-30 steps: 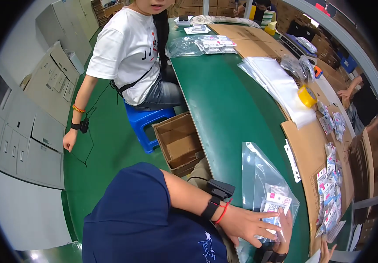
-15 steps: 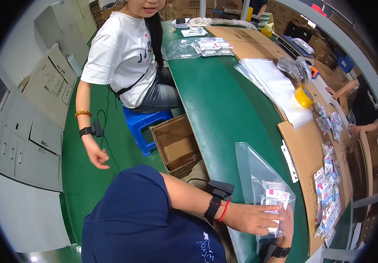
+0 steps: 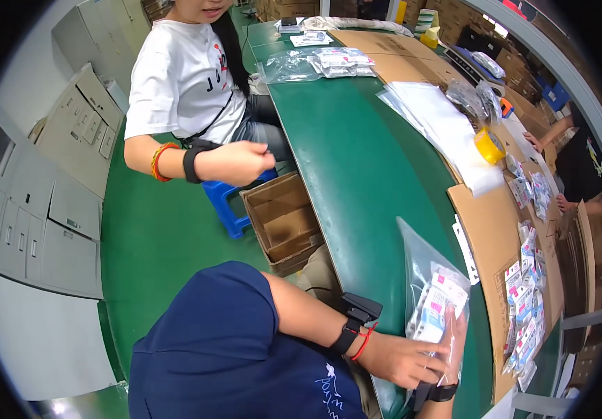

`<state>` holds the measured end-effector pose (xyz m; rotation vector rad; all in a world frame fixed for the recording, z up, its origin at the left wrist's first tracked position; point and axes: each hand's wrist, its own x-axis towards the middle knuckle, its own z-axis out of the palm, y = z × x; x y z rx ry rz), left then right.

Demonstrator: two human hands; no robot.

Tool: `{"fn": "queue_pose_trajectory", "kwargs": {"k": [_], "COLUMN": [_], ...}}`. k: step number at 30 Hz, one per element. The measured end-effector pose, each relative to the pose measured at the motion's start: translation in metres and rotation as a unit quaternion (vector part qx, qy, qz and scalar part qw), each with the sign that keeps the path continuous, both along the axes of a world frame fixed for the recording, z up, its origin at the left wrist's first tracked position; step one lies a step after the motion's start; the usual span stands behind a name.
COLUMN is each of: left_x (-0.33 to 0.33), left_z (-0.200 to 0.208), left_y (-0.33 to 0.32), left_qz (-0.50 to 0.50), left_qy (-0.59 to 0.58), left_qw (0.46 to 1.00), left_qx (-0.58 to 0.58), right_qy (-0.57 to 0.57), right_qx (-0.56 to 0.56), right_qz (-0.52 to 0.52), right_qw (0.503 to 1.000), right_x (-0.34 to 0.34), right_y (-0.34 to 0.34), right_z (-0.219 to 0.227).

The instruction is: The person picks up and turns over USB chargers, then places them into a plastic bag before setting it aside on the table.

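A clear plastic bag with several small white, pink-marked packets in it lies at a slant over the near right of the green table. My left hand is closed at the bag's lower end, its fingers curled against the plastic beside my right wrist. My right hand grips the bag's right side near the packets. It shows partly through the clear plastic, so I cannot tell whether it is inside or behind the bag. Some of its fingers are hidden.
Brown cardboard runs along the table's right side, bearing a pile of similar packets. Farther up lie white plastic sheets and a yellow tape roll. An open carton stands by the left edge, near a seated person.
The packets now sit higher and more tilted in the bag. My left hand has slid off them toward the bag's lower end. The seated person has raised a forearm toward the table.
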<state>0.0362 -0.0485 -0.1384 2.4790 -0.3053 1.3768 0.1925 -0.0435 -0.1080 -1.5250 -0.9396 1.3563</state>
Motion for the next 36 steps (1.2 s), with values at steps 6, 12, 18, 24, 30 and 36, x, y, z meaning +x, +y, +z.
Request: {"fn": "queue_pose_trajectory", "kwargs": {"k": [6,12,18,24,30,36], "left_x": [0.004,0.004,0.004,0.009,-0.023,-0.016], "left_z": [-0.004,0.006,0.006,0.003,0.032,0.028], "left_y": [-0.025,-0.017,-0.028,-0.024,0.005,0.013], "left_qz": [-0.028,-0.049,-0.129,-0.160,-0.100,0.003], "left_qy": [-0.040,-0.033,0.006,0.088,0.119,0.139], "left_qw": [0.999,0.998,0.991,0.983,0.983,0.975], "left_qx": [0.017,-0.031,-0.044,0.010,-0.101,-0.171], "right_qy": [0.151,-0.075,0.103,0.120,0.049,0.055], "right_qx": [0.032,0.058,0.036,0.092,-0.026,-0.107], "right_qz": [-0.075,0.047,-0.006,-0.013,0.055,0.122], "right_qw": [0.985,0.994,0.994,0.988,0.997,0.985], "right_x": [-0.007,-0.001,-0.014,-0.049,-0.037,-0.038], "right_y": [0.003,-0.001,0.005,0.031,0.021,0.034], "right_z": [-0.020,0.005,-0.019,-0.030,-0.011,-0.012]}}
